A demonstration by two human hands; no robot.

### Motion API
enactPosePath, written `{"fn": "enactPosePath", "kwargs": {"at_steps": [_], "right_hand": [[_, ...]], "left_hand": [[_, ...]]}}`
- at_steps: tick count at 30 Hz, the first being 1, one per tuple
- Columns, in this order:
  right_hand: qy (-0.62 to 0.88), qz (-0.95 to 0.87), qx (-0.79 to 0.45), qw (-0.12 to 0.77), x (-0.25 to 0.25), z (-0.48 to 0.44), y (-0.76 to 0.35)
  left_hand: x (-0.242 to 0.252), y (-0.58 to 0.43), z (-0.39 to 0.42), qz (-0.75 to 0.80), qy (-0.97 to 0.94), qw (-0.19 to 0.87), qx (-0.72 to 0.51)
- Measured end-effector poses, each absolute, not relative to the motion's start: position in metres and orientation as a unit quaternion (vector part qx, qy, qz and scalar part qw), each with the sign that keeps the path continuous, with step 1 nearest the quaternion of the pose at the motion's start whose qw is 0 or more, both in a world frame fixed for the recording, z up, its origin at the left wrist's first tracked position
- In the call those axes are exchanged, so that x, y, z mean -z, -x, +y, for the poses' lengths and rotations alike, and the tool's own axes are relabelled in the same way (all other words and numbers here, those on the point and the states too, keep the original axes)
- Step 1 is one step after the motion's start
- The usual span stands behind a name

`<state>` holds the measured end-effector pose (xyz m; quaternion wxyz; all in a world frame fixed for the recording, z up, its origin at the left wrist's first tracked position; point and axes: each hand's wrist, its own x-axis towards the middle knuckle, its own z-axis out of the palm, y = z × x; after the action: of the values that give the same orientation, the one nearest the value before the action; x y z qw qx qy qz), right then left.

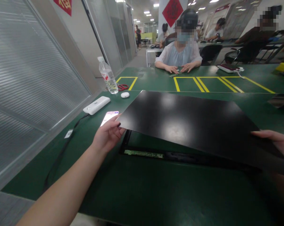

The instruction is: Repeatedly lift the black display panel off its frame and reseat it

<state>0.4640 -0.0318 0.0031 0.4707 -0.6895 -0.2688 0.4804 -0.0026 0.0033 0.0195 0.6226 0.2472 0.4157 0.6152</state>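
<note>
Across the near edge of the tabletop (161, 191), right of its near left corner, the left forearm (71, 185) reaches slantwise inward. A black frame (191, 157) lies flat a little in from that edge, with a green circuit strip (144, 153) along its near side.

Above the frame is a black panel (179, 116), held between both hands, its left end raised clear; whether its right end touches the frame cannot be told. It looks thin, stiff and fairly light for its breadth, though probably easy to crack if twisted; the glossy face may slip and smear. Opposite edges seem the best hold, with even support and little thumb pressure.

The left hand (106, 136) is turned palm inward, its fingers pinching the panel's left corner, thumb uppermost. The right hand (277, 141), cut off by the view, has its thumb on the right edge; how its other fingers grip underneath is hidden.

Beyond the left hand lies a phone (110, 115). Toward the tabletop's left edge sit a white power bank (97, 105), a small white case (125, 94) and, farther, a bottle (108, 77). At the far edge sits a masked person (182, 55), hands resting on the tabletop.
</note>
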Motion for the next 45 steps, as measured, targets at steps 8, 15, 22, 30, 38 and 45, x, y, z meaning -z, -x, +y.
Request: {"fn": "enactPosePath", "kwargs": {"at_steps": [8, 15, 22, 30, 38, 45], "right_hand": [[0.611, -0.183, -0.531, 0.558, -0.012, -0.026, -0.433], [0.608, -0.186, -0.504, 0.585, -0.005, -0.019, -0.438], [0.634, -0.267, -0.46, 0.561, -0.002, -0.022, -0.447], [0.62, -0.281, -0.464, 0.567, -0.001, -0.022, -0.448], [0.638, -0.261, -0.456, 0.563, 0.002, -0.02, -0.448], [0.664, -0.283, -0.42, 0.551, 0.005, -0.019, -0.445]], "left_hand": [[-0.024, 0.008, 0.0, 0.389, -0.317, 0.565, -0.655], [-0.023, 0.005, -0.005, 0.394, -0.359, 0.542, -0.649], [-0.027, -0.001, -0.011, 0.406, -0.381, 0.543, -0.629], [-0.023, -0.002, -0.009, 0.413, -0.373, 0.549, -0.624], [-0.02, -0.004, -0.011, 0.427, -0.381, 0.563, -0.596], [-0.015, -0.005, -0.009, 0.456, -0.373, 0.572, -0.571]]}}
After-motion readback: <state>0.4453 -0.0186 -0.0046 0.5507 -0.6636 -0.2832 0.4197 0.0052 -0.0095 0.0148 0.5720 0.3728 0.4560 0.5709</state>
